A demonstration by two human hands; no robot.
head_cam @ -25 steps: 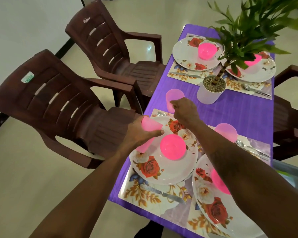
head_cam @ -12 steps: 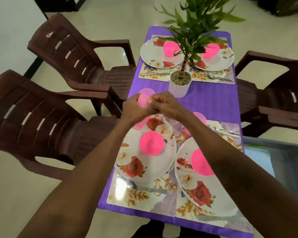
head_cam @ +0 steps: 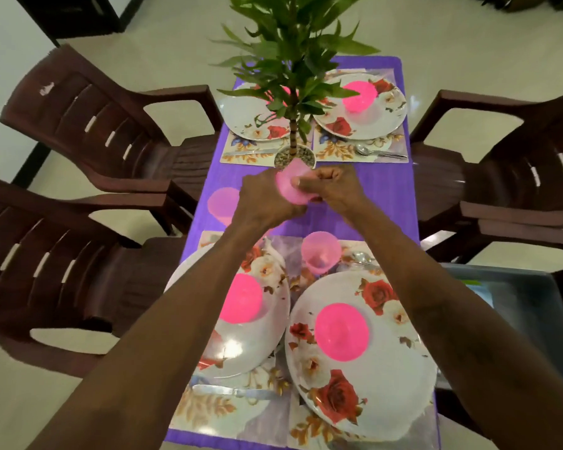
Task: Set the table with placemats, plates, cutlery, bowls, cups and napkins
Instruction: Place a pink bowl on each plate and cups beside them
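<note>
Head view: a pink translucent cup [head_cam: 290, 188] is at frame centre, held above the purple surface [head_cam: 381, 196], just in front of the plant pot [head_cam: 306, 156]. Both the left hand [head_cam: 264, 203] and the right hand [head_cam: 333, 186] have their grip round it, fingers curled. A second cup [head_cam: 223, 199] stands near the surface's left edge and a third cup [head_cam: 320, 251] stands below centre. Bare purple cloth lies between the near placemats [head_cam: 215, 414] and the far placemats [head_cam: 333, 147]. Brown chairs [head_cam: 111, 131] flank both long edges.

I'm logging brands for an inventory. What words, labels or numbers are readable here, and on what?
No text can be read.
The white patch on the far left chair: no letters legible.
The green strip in the grey bin: too blurred to read.
</note>
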